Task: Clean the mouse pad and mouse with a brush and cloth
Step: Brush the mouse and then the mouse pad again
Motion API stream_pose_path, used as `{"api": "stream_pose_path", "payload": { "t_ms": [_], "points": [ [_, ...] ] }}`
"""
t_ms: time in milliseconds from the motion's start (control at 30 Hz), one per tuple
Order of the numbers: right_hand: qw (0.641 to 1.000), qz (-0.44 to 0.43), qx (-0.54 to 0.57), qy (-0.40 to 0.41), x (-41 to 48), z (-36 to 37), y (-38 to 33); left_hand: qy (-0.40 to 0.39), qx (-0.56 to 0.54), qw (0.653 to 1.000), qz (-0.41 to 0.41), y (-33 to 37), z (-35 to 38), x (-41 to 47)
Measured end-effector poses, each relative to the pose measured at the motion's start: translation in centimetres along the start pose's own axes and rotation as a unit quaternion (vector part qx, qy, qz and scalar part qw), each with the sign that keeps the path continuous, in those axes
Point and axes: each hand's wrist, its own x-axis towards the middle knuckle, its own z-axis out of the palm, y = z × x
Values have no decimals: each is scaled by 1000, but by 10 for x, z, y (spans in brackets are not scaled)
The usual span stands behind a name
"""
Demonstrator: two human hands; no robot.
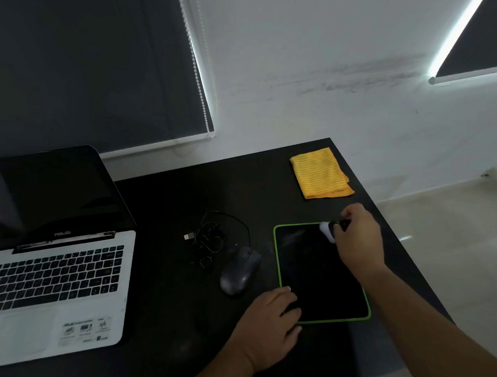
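Note:
A black mouse pad [311, 269] with a green edge lies on the dark desk. My right hand [358, 239] grips a small brush [328, 232] with white bristles, which rest on the pad's far right corner. My left hand [272, 322] lies flat with its fingers spread, pressing the pad's near left corner. A dark wired mouse [240, 270] sits just left of the pad, its cable [212, 238] tangled behind it. A folded yellow striped cloth [321, 173] lies at the desk's far right corner.
An open laptop [56, 278] with a dark screen stands on the left of the desk [165, 282]. The desk's right edge runs close beside the pad, with floor beyond it. A wall and window blinds rise behind.

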Motion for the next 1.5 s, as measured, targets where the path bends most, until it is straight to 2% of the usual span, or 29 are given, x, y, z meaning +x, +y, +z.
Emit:
{"api": "stream_pose_path", "payload": {
  "t_ms": [67,167,233,300,367,433,500,600,667,733,800,867,967,1000,1100,1167,1233,1333,1400,1500],
  "points": [
    [999,-30,-5,-26,-10,9,-17,13,-1,1000,1,0,3,-3],
    [973,-141,2,-181,-38,35,-43,18,-19,1000,-9,0,8,-4],
    [957,-173,5,-230,-41,43,-43,15,-26,999,-13,-1,9,-4],
    [980,-107,34,-167,-27,37,-33,21,-33,999,-8,-2,9,-5],
    [997,-27,35,-59,-11,23,-23,21,-40,999,-12,-1,9,-5],
    [1000,-15,25,-7,-6,15,-20,15,-53,998,-23,-1,8,-4],
    [997,-27,60,-45,-12,19,-28,19,-70,997,-37,-1,2,-4],
    [970,-55,147,-188,-28,31,-45,83,-64,988,-114,-5,-24,-4],
    [952,-59,202,-222,-38,40,-57,154,-30,954,-257,-17,-41,-6],
    [948,-75,200,-236,-48,53,-66,170,-38,898,-405,-31,-51,-10],
    [948,-102,163,-252,-56,65,-70,150,-118,868,-459,-41,-51,-15],
    [962,-108,134,-213,-55,70,-71,126,-166,862,-463,-44,-50,-16],
    [985,-68,126,-98,-48,64,-70,114,-173,857,-471,-43,-49,-17],
    [984,-71,132,-99,-48,63,-71,115,-179,853,-476,-43,-49,-17],
    [967,-124,110,-194,-56,69,-81,117,-207,841,-486,-45,-49,-18],
    [969,-164,56,-175,-54,73,-88,117,-215,838,-487,-45,-48,-19],
    [978,-156,42,-135,-47,73,-93,114,-207,840,-488,-45,-48,-19],
    [967,-137,95,-193,-45,74,-99,117,-209,837,-493,-44,-48,-19],
    [962,-163,40,-216,-45,77,-102,119,-209,838,-490,-43,-50,-19],
    [972,-174,-23,-155,-35,77,-102,124,-198,842,-486,-41,-50,-19]
  ]
}}
